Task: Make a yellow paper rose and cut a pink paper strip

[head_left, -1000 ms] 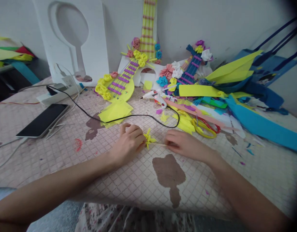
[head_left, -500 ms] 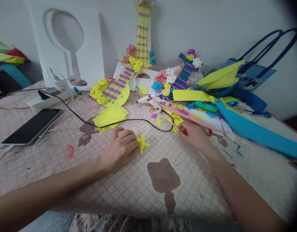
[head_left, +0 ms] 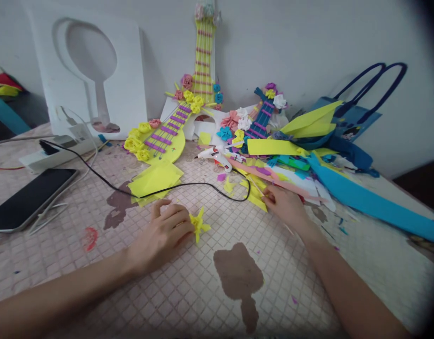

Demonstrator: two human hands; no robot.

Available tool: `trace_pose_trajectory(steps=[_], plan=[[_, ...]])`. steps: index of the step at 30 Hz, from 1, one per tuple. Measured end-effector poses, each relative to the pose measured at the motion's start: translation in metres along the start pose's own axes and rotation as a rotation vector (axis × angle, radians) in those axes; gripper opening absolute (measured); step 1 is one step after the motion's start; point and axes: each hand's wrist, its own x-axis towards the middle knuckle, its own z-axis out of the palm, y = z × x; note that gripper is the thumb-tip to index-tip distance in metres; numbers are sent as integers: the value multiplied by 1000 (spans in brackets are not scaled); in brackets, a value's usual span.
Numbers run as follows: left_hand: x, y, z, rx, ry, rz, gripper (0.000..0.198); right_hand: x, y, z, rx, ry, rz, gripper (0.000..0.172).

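Observation:
A yellow paper flower [head_left: 200,225] with pointed petals rests at the fingertips of my left hand [head_left: 164,231], its near side hidden behind the fingers. That hand lies low over the table with the fingers curled and closed on the flower. To the right, my right hand [head_left: 284,203] pinches a thin pale stick [head_left: 256,185] between thumb and fingers. Yellow paper [head_left: 253,197] lies under the stick, just left of this hand. Beyond it, a white glue gun [head_left: 217,155] lies on its side, its nozzle toward the left.
A black cord [head_left: 192,184] loops across the table past yellow paper sheets [head_left: 156,179]. Flower-trimmed craft instruments, including a yellow one [head_left: 172,141], lean at the back. A phone [head_left: 33,197] and power strip [head_left: 58,153] sit left; blue crepe paper [head_left: 372,202] lies right.
The view has shifted slightly. My right hand has drawn nearer with the thin stick, and more yellow paper shows beside it. My left hand stays at the flower.

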Motion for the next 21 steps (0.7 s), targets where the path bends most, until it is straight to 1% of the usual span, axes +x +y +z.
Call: trace_pose_trajectory(steps=[5,7,9,11,13,15,18,21], plan=[[0,-1,-2,-28,-10,-16,13,0,-2,1,-45,56,-23,20],[0,-2,-2,-31,-6,-20,13,-4,-2,-3,-78,31,-57,20],[1,-2,-3,-33,-11,-27,12,-8,-2,-8,-84,-22,-85,19],[1,-2,-3,-37,-8,-31,12,-12,-1,-12,-82,-70,-95,18],[1,-2,-3,-41,-8,-34,12,-11,-2,-12,-103,-82,-87,19],[1,-2,-3,-44,-24,-31,12,-7,-3,-8,-141,-57,-84,19],[1,-1,-3,-42,-33,-29,11,3,-5,2,-177,14,-89,21],[1,0,-3,-37,-31,-38,11,11,-3,6,-117,60,-128,22]])
